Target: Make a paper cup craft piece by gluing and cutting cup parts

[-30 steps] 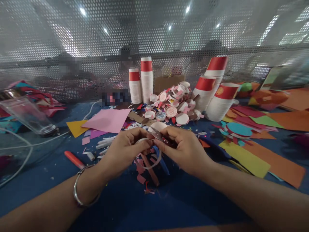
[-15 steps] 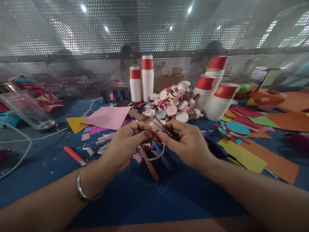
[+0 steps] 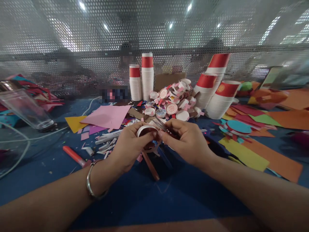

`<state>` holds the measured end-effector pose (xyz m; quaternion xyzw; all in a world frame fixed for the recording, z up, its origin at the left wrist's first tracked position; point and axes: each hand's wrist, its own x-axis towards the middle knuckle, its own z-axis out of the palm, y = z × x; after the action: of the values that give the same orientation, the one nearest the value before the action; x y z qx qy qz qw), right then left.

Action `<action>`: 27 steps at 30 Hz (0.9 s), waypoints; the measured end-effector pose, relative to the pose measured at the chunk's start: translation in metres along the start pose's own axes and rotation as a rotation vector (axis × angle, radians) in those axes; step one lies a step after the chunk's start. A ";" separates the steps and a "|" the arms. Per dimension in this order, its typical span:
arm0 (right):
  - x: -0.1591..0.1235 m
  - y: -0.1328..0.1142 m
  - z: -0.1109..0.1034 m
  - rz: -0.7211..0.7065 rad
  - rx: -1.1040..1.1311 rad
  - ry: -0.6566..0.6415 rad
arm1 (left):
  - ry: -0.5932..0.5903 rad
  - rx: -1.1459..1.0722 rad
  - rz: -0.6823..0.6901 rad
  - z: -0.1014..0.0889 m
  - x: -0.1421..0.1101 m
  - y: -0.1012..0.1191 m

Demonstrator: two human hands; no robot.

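Note:
My left hand (image 3: 129, 145) is closed on a cut paper cup (image 3: 145, 128), a curled white piece with its rim facing up. In my right hand (image 3: 187, 140), a small pair of metal scissors (image 3: 163, 125) is gripped, blades pointing up and left beside the cup piece. The two hands nearly meet, and the fingers partly hide both things. Beneath them a brown marker-like stick (image 3: 151, 166) and a blue one (image 3: 165, 158) lie on the blue table (image 3: 135, 203).
Stacked paper cups (image 3: 142, 82) stand behind, with more stacks (image 3: 222, 101) to the right. Between them is a heap of cut cup bottoms (image 3: 171, 109). Pink paper (image 3: 108, 116), a red marker (image 3: 73, 155), a clear bottle (image 3: 26, 106) and orange paper (image 3: 285, 161) lie around.
My left hand has turned the cup piece, so its curled white rim now shows above the thumb. The loop that hung below the hands has shifted up. My right hand has barely moved.

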<state>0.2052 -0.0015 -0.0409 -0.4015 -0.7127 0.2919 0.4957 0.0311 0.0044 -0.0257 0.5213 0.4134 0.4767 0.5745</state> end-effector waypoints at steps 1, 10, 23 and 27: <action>0.000 0.000 -0.001 0.006 -0.011 -0.002 | -0.006 0.015 0.000 0.000 0.000 0.000; 0.003 0.004 -0.004 0.073 0.142 -0.064 | -0.030 0.133 0.005 -0.001 -0.001 0.005; 0.006 0.003 -0.001 0.354 0.420 -0.114 | -0.191 0.122 -0.012 -0.017 0.007 0.005; 0.007 0.003 -0.004 0.312 0.423 -0.122 | -0.219 0.173 0.025 -0.019 0.004 0.011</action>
<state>0.2084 0.0058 -0.0389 -0.3757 -0.5937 0.5309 0.4738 0.0117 0.0118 -0.0172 0.6229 0.3813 0.3868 0.5630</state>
